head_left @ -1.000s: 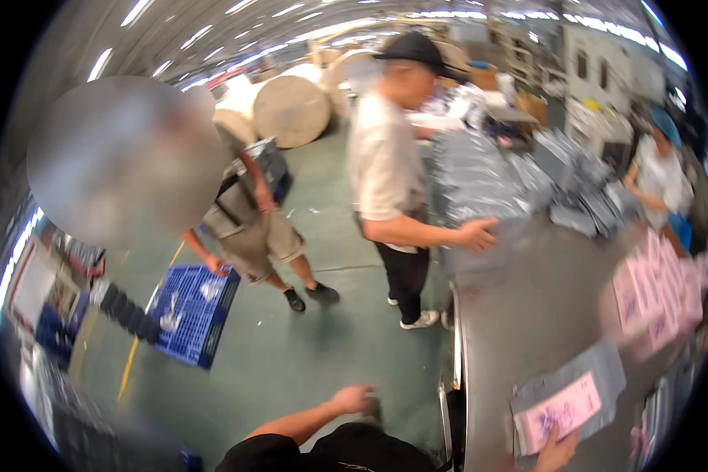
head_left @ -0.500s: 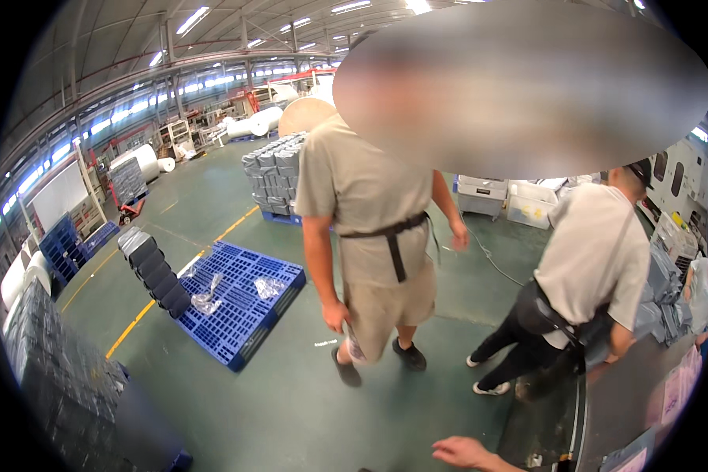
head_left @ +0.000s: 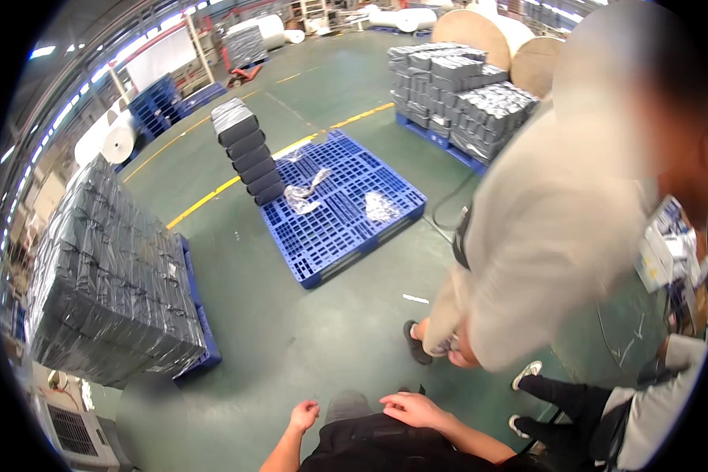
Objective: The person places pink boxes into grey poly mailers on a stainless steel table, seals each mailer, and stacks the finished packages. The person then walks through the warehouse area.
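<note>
At nine o'clock stands a wrapped stack of grey bundles [head_left: 110, 275]. At twelve, the blue plastic pallet [head_left: 342, 204] is nearly bare, holding a short column of dark packs [head_left: 248, 149] and loose film scraps [head_left: 303, 193]; most loading looks undone. A co-worker in beige [head_left: 543, 236] blocks three o'clock. At six, the left hand [head_left: 303, 413] curls loosely, empty; the right hand [head_left: 413, 409] rests flat on the person's dark clothing [head_left: 370, 444].

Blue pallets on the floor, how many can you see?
4, maybe more hidden. One bare blue pallet lies mid-floor with a small stack of packs. One sits under the big wrapped stack on the left, one under the far stack, and some stand piled far left.
</note>
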`<action>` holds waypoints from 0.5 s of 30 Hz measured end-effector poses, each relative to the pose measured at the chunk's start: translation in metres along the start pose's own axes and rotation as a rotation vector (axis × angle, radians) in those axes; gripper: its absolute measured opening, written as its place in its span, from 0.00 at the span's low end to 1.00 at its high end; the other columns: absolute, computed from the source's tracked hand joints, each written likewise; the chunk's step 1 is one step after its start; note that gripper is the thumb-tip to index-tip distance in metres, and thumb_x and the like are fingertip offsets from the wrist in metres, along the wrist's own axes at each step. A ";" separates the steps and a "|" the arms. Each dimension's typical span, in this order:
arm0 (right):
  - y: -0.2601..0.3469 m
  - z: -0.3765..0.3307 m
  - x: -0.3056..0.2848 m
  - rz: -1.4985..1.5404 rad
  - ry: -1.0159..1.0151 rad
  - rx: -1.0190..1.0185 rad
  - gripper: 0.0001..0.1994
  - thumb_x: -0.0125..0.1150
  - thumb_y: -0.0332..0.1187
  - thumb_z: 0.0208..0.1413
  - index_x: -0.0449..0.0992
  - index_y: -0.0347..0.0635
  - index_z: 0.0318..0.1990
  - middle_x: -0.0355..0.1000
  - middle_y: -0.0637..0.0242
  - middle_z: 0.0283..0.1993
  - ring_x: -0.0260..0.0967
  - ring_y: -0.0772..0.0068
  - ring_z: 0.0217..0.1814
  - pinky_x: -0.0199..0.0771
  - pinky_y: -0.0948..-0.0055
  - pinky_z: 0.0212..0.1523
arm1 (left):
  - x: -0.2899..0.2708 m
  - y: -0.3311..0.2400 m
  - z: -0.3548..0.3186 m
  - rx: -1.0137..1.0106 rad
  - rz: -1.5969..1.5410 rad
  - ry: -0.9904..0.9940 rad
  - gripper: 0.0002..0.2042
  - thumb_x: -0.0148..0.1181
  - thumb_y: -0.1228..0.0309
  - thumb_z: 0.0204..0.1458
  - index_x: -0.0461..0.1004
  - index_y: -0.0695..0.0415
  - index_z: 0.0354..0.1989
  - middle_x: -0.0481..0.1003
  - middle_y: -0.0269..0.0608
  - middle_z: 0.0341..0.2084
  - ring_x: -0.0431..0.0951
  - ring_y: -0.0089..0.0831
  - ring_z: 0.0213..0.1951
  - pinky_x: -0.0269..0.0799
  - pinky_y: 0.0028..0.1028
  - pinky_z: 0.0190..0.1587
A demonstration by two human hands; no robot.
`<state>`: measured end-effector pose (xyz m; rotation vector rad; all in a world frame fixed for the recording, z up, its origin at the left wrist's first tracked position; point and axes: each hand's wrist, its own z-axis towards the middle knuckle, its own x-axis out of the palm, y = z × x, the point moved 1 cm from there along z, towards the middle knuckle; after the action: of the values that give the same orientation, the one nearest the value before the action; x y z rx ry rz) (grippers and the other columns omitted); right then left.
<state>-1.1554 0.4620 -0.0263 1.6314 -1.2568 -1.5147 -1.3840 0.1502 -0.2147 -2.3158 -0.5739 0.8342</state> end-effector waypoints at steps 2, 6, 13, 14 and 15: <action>0.007 0.072 -0.031 0.006 0.100 -0.050 0.18 0.61 0.43 0.66 0.77 0.46 0.58 0.80 0.66 0.45 0.78 0.65 0.43 0.78 0.67 0.44 | -0.018 0.011 0.017 -0.267 -0.131 0.006 0.14 0.60 0.63 0.57 0.82 0.60 0.41 0.82 0.40 0.28 0.81 0.27 0.29 0.77 0.29 0.34; -0.055 0.216 -0.082 -0.028 0.232 0.028 0.21 0.59 0.48 0.65 0.75 0.47 0.60 0.79 0.59 0.49 0.78 0.56 0.48 0.77 0.61 0.50 | -0.026 -0.002 0.073 -0.377 -0.155 0.003 0.12 0.59 0.62 0.55 0.81 0.59 0.33 0.79 0.39 0.22 0.77 0.28 0.22 0.75 0.31 0.27; -0.322 0.307 -0.193 -0.201 -0.180 0.739 0.18 0.62 0.44 0.58 0.82 0.36 0.42 0.80 0.59 0.28 0.79 0.66 0.29 0.80 0.66 0.33 | -0.082 -0.233 0.339 -0.158 0.062 0.126 0.16 0.58 0.61 0.58 0.79 0.61 0.45 0.81 0.44 0.29 0.80 0.32 0.29 0.76 0.34 0.35; -0.353 0.274 -0.222 -0.213 -0.135 0.952 0.17 0.61 0.44 0.56 0.83 0.38 0.38 0.80 0.61 0.27 0.79 0.65 0.28 0.80 0.66 0.33 | -0.080 -0.271 0.386 -0.100 0.040 0.170 0.16 0.58 0.61 0.59 0.79 0.61 0.47 0.82 0.44 0.30 0.80 0.33 0.30 0.77 0.34 0.36; -0.359 0.264 -0.233 -0.181 -0.064 1.149 0.16 0.60 0.45 0.54 0.83 0.41 0.33 0.80 0.63 0.25 0.79 0.64 0.27 0.80 0.66 0.32 | -0.101 -0.304 0.429 -0.056 0.060 0.169 0.17 0.58 0.61 0.59 0.79 0.61 0.49 0.82 0.45 0.31 0.81 0.34 0.32 0.77 0.34 0.37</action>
<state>-1.3006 0.8604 -0.2960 2.4087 -2.2942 -0.9132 -1.8046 0.4809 -0.2369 -2.4365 -0.4610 0.6483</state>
